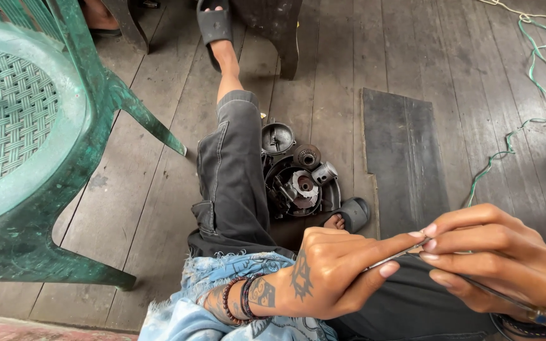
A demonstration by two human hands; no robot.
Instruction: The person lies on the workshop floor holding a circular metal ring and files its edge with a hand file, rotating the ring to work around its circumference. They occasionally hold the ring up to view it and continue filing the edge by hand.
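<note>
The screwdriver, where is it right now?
In the head view, the screwdriver is at lower right, its thin shaft pinched between the left hand and the right hand, above the person's lap.

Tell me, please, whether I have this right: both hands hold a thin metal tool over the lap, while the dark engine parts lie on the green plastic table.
Not quite. The head view shows the engine parts lying on the wooden floor between the person's feet, beside the green plastic table, not on it. The rest holds: the left hand and right hand hold a thin metal tool over the lap.
</note>
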